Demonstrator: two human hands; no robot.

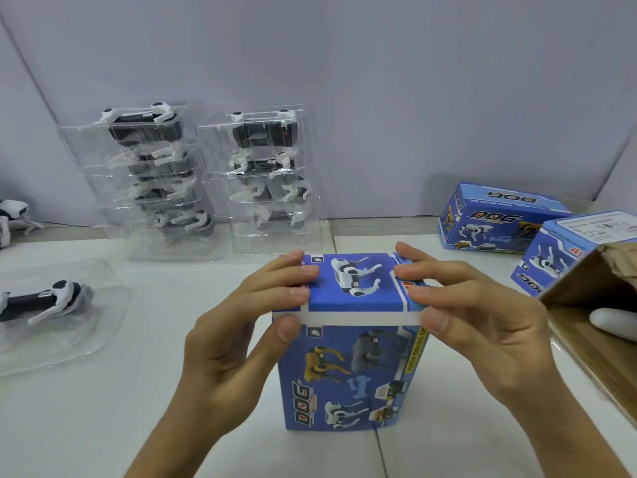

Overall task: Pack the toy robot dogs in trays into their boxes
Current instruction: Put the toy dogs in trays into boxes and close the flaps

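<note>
While the white table (172, 408) carries everything in view, the step in hand looks like closing a filled box: the blue box (348, 367) stands upright on its end directly under both hands, its top flap folded down flat. Whether a tray and dog are already inside cannot be seen.

Beyond the grip, against the wall, stand two stacks of clear trays (265, 181), each tray holding a toy robot dog, waiting for their turn. To the left of the grip one more tray with a dog (51, 301) lies flat on the table, and a loose dog (12, 215) stands at the far left edge. To the right of the grip lie two more blue boxes (496, 219), and nearer still an open brown carton (593, 305).

The left hand (238, 332) pinches the box's top left corner, fingers laid over the flap and thumb pressed on the front face just below the edge. The right hand (472, 315) mirrors it on the top right corner.

The next move, I judge, calls for pressing the flap fully home so it stays shut, then shifting the box right toward the carton or the finished ones.
</note>
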